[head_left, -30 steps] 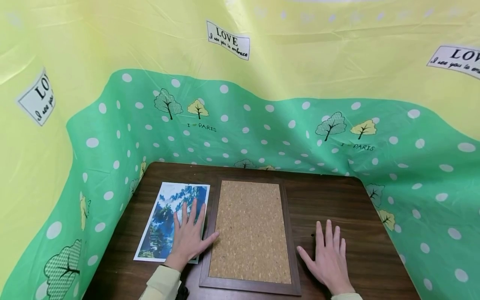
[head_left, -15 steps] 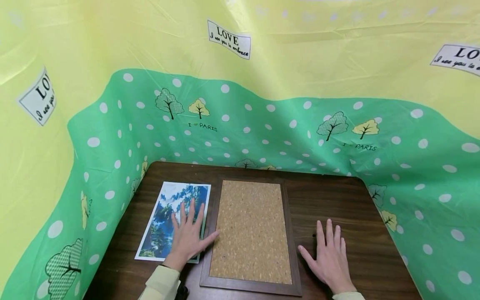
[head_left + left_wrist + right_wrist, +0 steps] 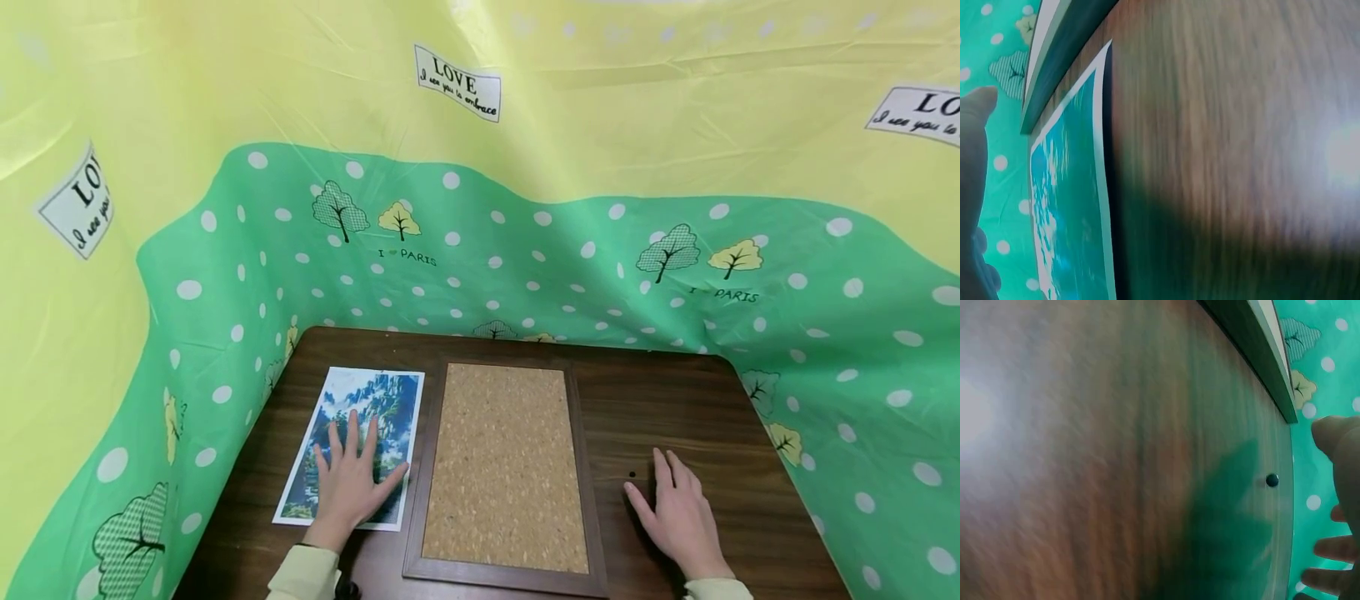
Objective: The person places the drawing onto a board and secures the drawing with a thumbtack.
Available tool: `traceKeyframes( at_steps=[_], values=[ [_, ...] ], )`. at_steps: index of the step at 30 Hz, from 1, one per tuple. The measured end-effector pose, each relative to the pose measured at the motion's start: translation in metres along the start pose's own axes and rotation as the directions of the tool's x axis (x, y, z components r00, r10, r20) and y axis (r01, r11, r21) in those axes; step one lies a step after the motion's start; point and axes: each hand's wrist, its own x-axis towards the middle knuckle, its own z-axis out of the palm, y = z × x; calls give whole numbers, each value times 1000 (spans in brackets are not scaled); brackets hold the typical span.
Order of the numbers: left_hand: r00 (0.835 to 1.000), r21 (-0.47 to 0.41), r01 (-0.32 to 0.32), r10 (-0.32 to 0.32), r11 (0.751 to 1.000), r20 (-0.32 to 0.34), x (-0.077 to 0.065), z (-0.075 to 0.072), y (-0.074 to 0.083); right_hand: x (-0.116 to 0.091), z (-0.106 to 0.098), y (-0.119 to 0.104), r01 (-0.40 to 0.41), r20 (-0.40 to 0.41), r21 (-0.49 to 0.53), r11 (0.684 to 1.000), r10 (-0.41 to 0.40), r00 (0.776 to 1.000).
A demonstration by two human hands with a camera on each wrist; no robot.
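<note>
A landscape picture sheet (image 3: 397, 450) with blue mountains and a white border lies at the left of the table. My left hand (image 3: 347, 490) is spread over its lower part, fingers apart. In the left wrist view the sheet (image 3: 1075, 187) has its near edge over a dark shadow line, and my left thumb shows at the left side. Right of the sheet lies a cork board (image 3: 506, 467) in a dark brown frame. My right hand (image 3: 682, 518) is right of the board, fingers loosely extended, holding nothing. Close to its thumb and index finger is a small black round thing (image 3: 1272, 480).
The dark wood-grain table (image 3: 660, 400) has rounded far corners. Green and yellow cloth (image 3: 525, 258) with white dots and printed trees hangs around the back and sides. Light glares off the tabletop in both wrist views.
My left hand has shifted left and a little down across the picture sheet. My right hand has moved slightly right and down, its fingers drawn closer together.
</note>
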Motion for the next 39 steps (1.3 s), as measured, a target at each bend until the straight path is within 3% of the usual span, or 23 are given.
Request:
traceKeyframes(
  at_steps=[7, 12, 17, 22, 28, 39],
  values=[
    [995, 3, 91, -91, 996, 39, -1, -6, -18, 1, -3, 7, 12, -8, 32, 999, -11, 1000],
    [984, -1, 156, -155, 988, 83, -2, -10, -31, 2, -3, 9, -30, 57, 63, 998, 26, 998],
    [962, -3, 249, -247, 968, 114, -2, -12, -43, 6, 1, 11, -41, 95, 75, 996, 34, 995],
    [929, -21, 345, -338, 938, 153, -1, -14, -52, 9, 7, 13, -16, 64, 84, 996, 11, 998],
    [916, -8, 393, -390, 920, 99, 0, -13, -58, 11, 10, 12, -4, 12, 131, 991, 3, 1000],
    [926, -9, 371, -371, 929, -73, 0, -17, -62, 16, 19, 11, -41, -11, 217, 975, 44, 999]
  ],
)
